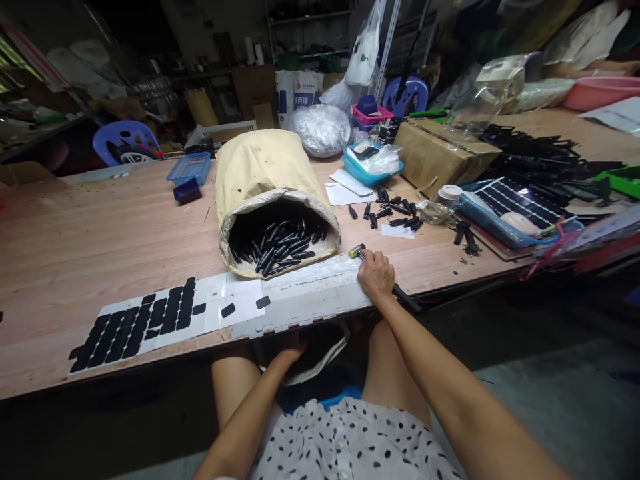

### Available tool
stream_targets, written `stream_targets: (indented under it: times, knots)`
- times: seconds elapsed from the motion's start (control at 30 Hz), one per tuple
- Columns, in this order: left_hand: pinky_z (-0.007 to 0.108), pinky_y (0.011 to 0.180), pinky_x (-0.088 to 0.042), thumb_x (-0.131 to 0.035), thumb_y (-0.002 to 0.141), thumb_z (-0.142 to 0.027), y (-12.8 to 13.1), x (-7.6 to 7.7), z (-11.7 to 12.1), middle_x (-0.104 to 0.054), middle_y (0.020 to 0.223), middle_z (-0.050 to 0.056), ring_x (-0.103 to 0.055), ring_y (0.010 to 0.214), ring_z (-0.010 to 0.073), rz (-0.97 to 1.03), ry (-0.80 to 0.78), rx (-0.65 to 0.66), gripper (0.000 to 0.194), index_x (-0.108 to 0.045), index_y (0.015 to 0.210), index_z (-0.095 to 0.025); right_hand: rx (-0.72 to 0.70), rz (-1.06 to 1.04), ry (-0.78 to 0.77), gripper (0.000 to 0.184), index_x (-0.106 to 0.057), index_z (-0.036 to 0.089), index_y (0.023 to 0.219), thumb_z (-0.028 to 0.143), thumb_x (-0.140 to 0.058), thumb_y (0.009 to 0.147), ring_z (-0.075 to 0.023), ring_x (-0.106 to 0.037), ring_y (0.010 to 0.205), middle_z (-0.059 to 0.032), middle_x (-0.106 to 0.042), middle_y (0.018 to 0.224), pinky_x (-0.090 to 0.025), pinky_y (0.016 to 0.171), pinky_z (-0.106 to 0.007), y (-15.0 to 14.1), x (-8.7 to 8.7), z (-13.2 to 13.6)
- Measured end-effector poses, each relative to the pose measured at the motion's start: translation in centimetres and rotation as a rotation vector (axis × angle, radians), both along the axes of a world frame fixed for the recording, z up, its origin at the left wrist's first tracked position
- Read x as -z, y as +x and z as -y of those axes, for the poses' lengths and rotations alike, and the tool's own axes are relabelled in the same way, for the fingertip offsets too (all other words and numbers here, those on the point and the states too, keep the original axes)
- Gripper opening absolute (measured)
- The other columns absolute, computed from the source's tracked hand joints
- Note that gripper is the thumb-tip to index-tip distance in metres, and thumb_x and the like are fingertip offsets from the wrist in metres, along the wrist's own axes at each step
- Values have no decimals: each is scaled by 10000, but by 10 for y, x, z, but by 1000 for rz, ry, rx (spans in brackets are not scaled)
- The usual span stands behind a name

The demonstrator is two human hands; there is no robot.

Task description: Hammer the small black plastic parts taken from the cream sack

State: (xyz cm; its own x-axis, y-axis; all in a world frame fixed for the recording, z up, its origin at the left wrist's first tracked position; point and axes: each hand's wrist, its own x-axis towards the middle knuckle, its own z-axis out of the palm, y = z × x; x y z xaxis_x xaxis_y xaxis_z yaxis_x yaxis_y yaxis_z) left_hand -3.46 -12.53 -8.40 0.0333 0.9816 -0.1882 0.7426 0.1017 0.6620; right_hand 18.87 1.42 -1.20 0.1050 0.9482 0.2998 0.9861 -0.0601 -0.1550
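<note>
Right now, in the head view, my right hand (377, 273) is at four o'clock, just off centre, above the near table edge. Its fingers are curled shut around a small black-handled tool (407, 299); the yellow-green and metallic head pokes out past my knuckles towards ten o'clock, and the handle slants out towards four. At six o'clock my left hand (296, 348) is below the edge, at a pale-rimmed open bag (320, 365) between my legs; its fingers are hidden, so I cannot tell their state.

A big cream fabric sack (265, 157) lies at eleven o'clock, its mouth facing me, with glossy black elongated parts (285, 243) inside. At eight, black rounded pads (135, 320) sit in rows on a white sheet (207, 307). More black parts (385, 212) are scattered at two, near a brown cardboard box (435, 153); blue plastic baskets (193, 170) stand at ten.
</note>
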Motion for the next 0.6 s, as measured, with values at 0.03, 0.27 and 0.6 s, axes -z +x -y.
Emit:
stream_targets:
  times: [0.03,0.27,0.6]
  knots:
    - [387,676,-506,-627,728,-209,0,-9,3,-632,661,20,-665,713,269,-5,-106,37,140,-686,845,-259,0,1,8,301,-636,178,1165,192,-432,945,-249,-508,920,-120,-589,983,-316,697,-329,0,0,0]
    - [268,611,-493,-683,743,-452,-34,-121,-5,-690,766,-10,-638,709,179,394,-609,475,339,-736,989,-225,6,7,24,306,-636,174,1163,200,-411,957,-250,-502,909,-123,-588,984,-303,697,-328,0,4,0]
    - [312,821,-511,-666,754,-212,-90,-136,-138,-656,841,41,-635,835,213,-327,206,-338,59,-695,802,-197,-13,-25,25,306,-628,177,1169,210,-416,952,-252,-501,919,-126,-582,992,-320,706,-329,-1,6,-2]
